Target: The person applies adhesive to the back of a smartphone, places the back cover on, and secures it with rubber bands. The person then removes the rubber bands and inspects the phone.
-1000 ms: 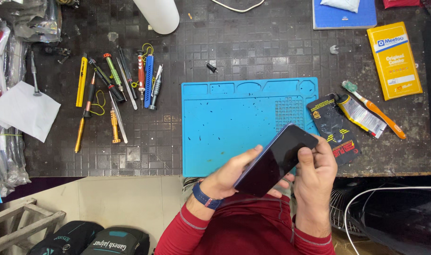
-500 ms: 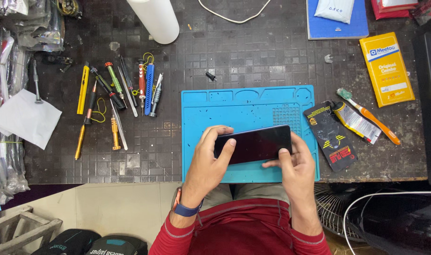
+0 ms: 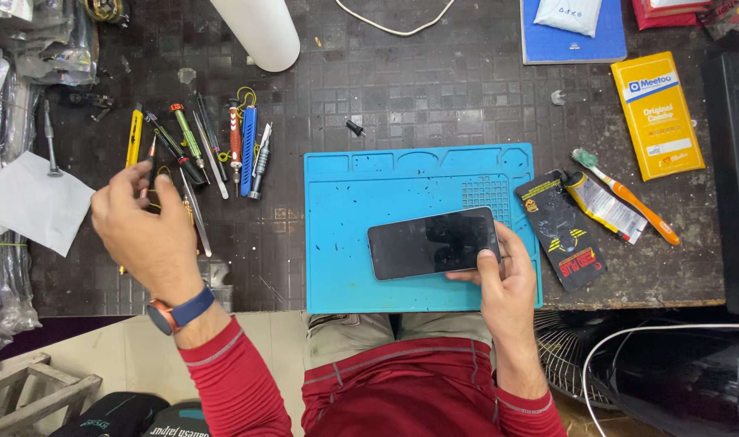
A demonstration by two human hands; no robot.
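Note:
A black smartphone (image 3: 432,243) lies screen-up and sideways over the near half of a blue silicone work mat (image 3: 369,202). My right hand (image 3: 505,279) grips the phone's right end, thumb on its edge. My left hand (image 3: 147,235) hovers over the row of hand tools (image 3: 211,150) at the left of the mat, fingers apart and curled, holding nothing that I can see. The tools are screwdrivers, tweezers and picks with yellow, green, red and blue handles.
A white cylinder (image 3: 260,32) stands at the back. A yellow packet (image 3: 656,113), an orange-handled toothbrush (image 3: 624,194), a glue tube and a black pouch (image 3: 559,231) lie right of the mat. White paper (image 3: 33,202) and plastic bags sit at far left. A fan (image 3: 571,356) is below the bench edge.
The phone came down from in front of my chest onto the mat. My left hand let go of it and swung left to the tool row; my right hand kept hold.

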